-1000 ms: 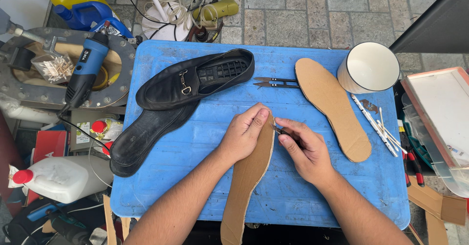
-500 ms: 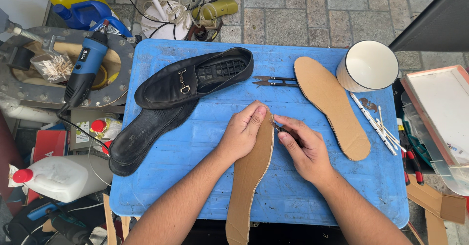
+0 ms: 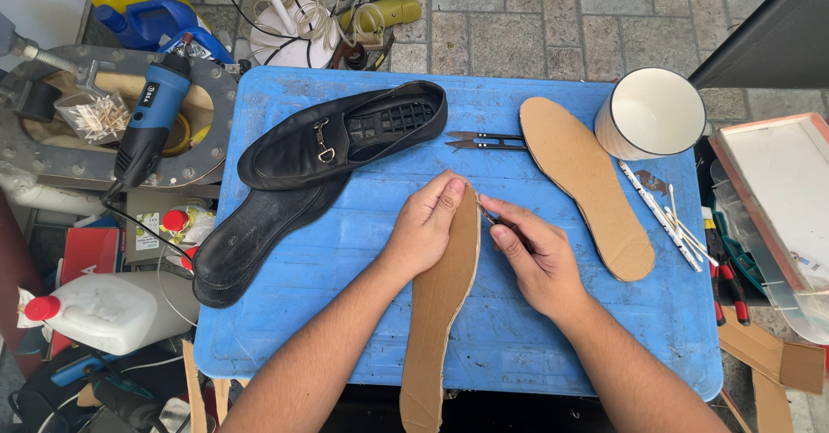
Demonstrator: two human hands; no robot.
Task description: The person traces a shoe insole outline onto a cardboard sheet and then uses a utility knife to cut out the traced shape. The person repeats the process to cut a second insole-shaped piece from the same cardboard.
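Two hands work one cardboard insole (image 3: pixel 440 299) at the centre of the blue table (image 3: pixel 345 347). Your left hand (image 3: pixel 425 226) lies flat and open on the insole's upper end, fingers pressing it down. Your right hand (image 3: pixel 535 256) is closed around a small dark cutter (image 3: pixel 494 220), its tip at the insole's right edge, just beside your left fingertips.

Risks from here, as a judgement:
- The tip sits close to your left index finger; a slip along the edge could nick it.
- The lower end of the insole overhangs the table's near edge; if pressure eases, the piece could pivot and the cut wander.

A second insole (image 3: pixel 583 183) lies at right, a white cup (image 3: pixel 652 109) upper right, snips (image 3: pixel 484 141) above your hands, and a black shoe (image 3: pixel 341 135) upper left.

Against the earlier frames, your hands hold nearly the same positions; the insole has shifted slightly.
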